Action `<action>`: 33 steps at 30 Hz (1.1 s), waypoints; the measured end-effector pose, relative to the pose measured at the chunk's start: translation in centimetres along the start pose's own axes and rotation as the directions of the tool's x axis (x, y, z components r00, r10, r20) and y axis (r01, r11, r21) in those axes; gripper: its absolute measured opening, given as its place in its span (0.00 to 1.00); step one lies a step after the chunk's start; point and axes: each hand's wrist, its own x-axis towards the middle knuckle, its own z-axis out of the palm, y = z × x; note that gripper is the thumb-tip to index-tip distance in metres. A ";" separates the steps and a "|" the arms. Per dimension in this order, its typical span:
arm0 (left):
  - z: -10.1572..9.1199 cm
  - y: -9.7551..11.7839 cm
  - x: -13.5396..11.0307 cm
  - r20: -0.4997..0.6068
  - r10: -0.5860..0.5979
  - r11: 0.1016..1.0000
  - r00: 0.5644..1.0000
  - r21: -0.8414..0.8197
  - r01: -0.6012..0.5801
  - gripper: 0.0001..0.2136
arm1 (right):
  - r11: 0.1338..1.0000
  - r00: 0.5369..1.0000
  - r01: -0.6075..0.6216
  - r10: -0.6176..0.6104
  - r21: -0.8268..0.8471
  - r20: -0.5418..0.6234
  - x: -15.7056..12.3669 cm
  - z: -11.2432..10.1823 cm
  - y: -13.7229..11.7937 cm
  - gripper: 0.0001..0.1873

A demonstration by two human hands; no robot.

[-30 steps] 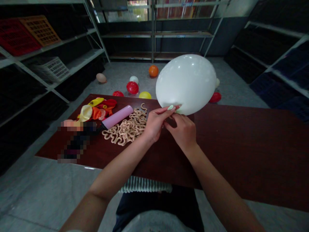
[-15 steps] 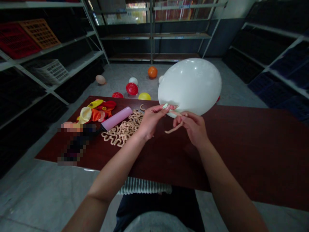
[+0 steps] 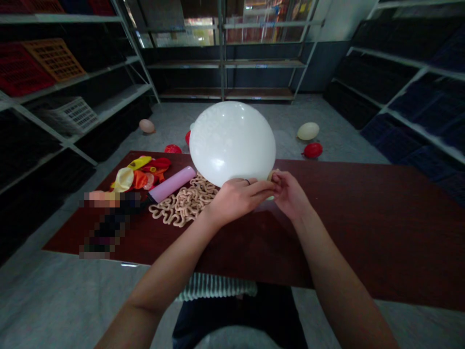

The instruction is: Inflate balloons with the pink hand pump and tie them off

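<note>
A large inflated white balloon is in front of me, above the table's far edge. My left hand lies along its underside, fingers closed toward the balloon's neck, which they largely hide. A small pale green bit shows below the fingertips. Close against it, my right hand has its fingers curled in a pinch. Part of a tan strip shows at the right fingertips, beside the balloon; the rest is hidden. To the left lies a heap of curly tan strips.
On the brown table are a pink cylinder, deflated coloured balloons and a blurred dark item. Beyond it, a red balloon, a cream balloon and others lie on the floor. Shelves with crates stand around.
The white balloon has swung left and lower in view. My left hand has turned over, its back now facing me. The tan strip, earlier stretched between both hands, is now mostly hidden.
</note>
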 end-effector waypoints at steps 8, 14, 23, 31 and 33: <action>-1.1 0.1 0.1 0.116 -0.310 0.903 0.944 -0.273 0.331 0.08 | 0.998 0.990 0.031 -0.024 -0.050 0.142 -1.3 0.6 -0.6 0.18; 0.1 0.0 0.3 0.065 -0.508 0.786 0.859 -0.375 0.493 0.07 | 0.966 0.976 0.131 -0.085 -0.225 0.200 -1.8 1.7 -0.3 0.15; 1.0 -0.6 0.2 0.094 -0.425 0.843 0.900 -0.320 0.431 0.05 | 0.942 0.962 0.239 -0.197 -0.234 0.191 -1.6 1.4 -0.4 0.16; 1.8 -0.9 -0.1 -0.019 -0.634 0.653 0.773 -0.547 0.523 0.06 | 0.907 0.958 0.277 -0.235 -0.316 0.163 -0.8 1.2 0.4 0.15; 1.8 -1.1 0.0 -0.031 -0.678 0.584 0.734 -0.629 0.513 0.09 | 0.882 0.953 0.298 -0.252 -0.366 0.169 -0.7 1.1 0.5 0.14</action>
